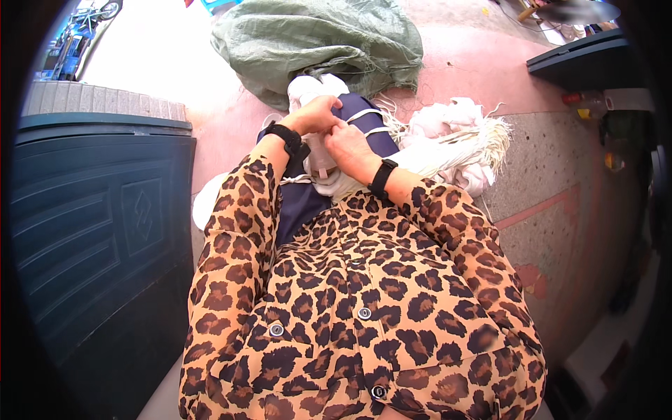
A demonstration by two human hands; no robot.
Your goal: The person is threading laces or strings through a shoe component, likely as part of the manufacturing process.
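My left hand [316, 117] and my right hand [352, 148] meet above my lap, fingers bent and pinched close together. What lies between their fingertips is too small to make out. White cloth [320, 162] rests just below them, between my dark blue trouser legs. More white cloth [318, 87] lies beyond my left hand, towards my knees. White cords [374, 120] cross the dark blue fabric past my right hand. To the right of my lap is a heap of white cloth [448, 119] with a bundle of loose white strings [493, 143].
A large green woven sack [315, 45] lies on the ground ahead. Dark blue door panels stand on the left [98, 203] and at the upper right [581, 59]. Bottles [591, 105] are at the right edge. A blue vehicle [66, 49] is at the far left.
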